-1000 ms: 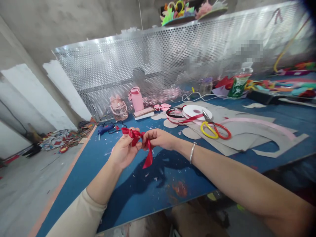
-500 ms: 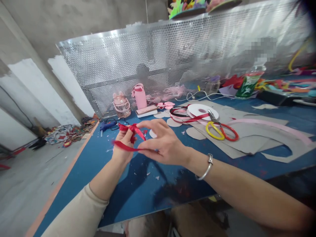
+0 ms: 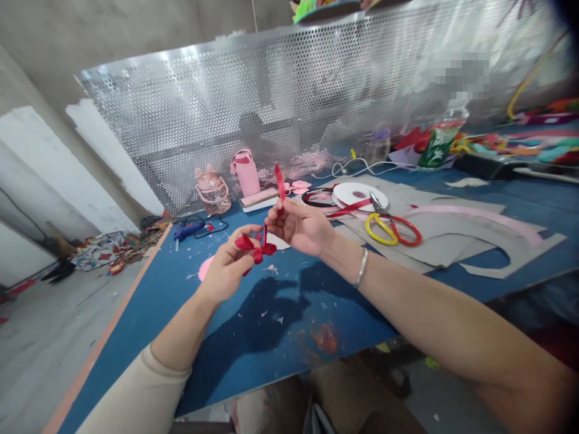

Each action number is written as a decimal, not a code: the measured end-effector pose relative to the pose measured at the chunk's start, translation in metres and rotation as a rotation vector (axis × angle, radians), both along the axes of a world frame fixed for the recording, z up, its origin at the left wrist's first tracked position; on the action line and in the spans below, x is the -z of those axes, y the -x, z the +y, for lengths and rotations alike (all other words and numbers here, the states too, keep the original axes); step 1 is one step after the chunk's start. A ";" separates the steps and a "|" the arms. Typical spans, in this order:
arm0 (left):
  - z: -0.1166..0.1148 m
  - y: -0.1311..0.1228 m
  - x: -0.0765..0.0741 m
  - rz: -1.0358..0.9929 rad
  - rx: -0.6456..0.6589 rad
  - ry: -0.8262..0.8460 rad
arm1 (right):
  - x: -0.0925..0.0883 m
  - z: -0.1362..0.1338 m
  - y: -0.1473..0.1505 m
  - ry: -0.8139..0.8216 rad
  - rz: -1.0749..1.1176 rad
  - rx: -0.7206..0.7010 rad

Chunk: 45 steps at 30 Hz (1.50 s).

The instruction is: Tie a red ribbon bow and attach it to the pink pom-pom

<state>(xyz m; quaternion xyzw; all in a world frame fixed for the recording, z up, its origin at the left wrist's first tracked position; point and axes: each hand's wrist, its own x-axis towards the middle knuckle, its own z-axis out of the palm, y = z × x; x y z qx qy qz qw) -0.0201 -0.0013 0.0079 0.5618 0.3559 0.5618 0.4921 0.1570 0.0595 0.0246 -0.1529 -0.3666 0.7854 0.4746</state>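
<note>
A red ribbon bow (image 3: 258, 254) is pinched between the thumb and fingers of my left hand (image 3: 228, 265), above the blue table (image 3: 253, 361). From the bow a narrow strand of the same ribbon runs up to my right hand (image 3: 304, 227), whose fingers are closed on it. The ribbon's loose end (image 3: 279, 179) sticks up past those fingertips. Below and left of my left hand, part of a pink round piece (image 3: 205, 267) shows on the table. To the right of my right hand lie scissors (image 3: 384, 223) with one yellow and one red handle.
Ribbon spools (image 3: 360, 196) and grey card sheets (image 3: 434, 256) lie to the right. A blue glue gun (image 3: 189, 229), a clear pink-lidded bottle (image 3: 212, 191), a pink bottle (image 3: 245, 172) and a phone (image 3: 260, 199) stand or lie before the perforated metal screen (image 3: 190, 114). A green-labelled bottle (image 3: 438, 144) is farther right.
My right hand has risen and drawn the ribbon strand upward, away from the bow. My left hand has turned, showing the bow's loops. The view has shifted slightly.
</note>
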 end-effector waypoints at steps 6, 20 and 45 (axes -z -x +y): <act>-0.010 -0.005 -0.010 -0.281 0.083 0.037 | 0.022 0.006 0.014 0.109 -0.085 -0.120; -0.019 -0.017 -0.002 -0.162 0.260 0.140 | 0.001 0.001 -0.002 -0.094 -0.220 -0.002; -0.003 -0.004 0.011 0.277 -0.336 -0.435 | 0.020 -0.007 0.014 -0.414 -0.587 0.058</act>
